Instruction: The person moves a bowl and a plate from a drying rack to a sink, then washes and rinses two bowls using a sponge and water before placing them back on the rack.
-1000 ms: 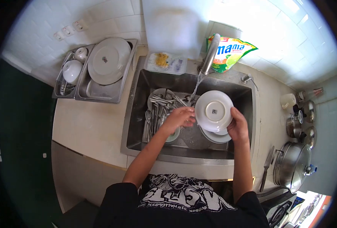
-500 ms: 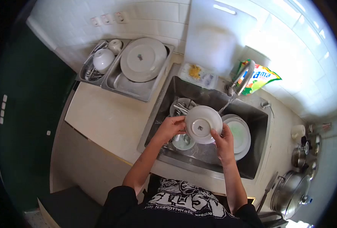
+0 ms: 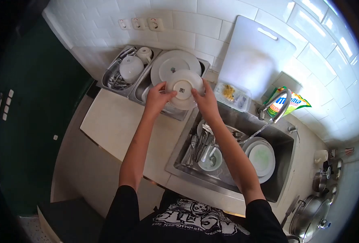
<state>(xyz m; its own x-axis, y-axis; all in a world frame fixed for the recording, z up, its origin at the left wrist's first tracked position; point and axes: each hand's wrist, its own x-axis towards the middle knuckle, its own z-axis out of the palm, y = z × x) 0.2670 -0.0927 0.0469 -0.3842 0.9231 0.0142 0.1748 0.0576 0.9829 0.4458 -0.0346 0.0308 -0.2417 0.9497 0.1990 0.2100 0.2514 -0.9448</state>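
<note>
Left hand point(image 3: 157, 98) and right hand point(image 3: 205, 101) pinch opposite rims of small plate point(image 3: 184, 89), underside up, held over metal drying tray point(image 3: 145, 94), in front of large plate point(image 3: 172, 65). Best: keep both grips even, lower gently against large plate. Tray floor under plate hidden; cutlery point(image 3: 201, 143) in sink point(image 3: 179, 162) tangled, hard to count; tap point(image 3: 277, 106) running.
</note>
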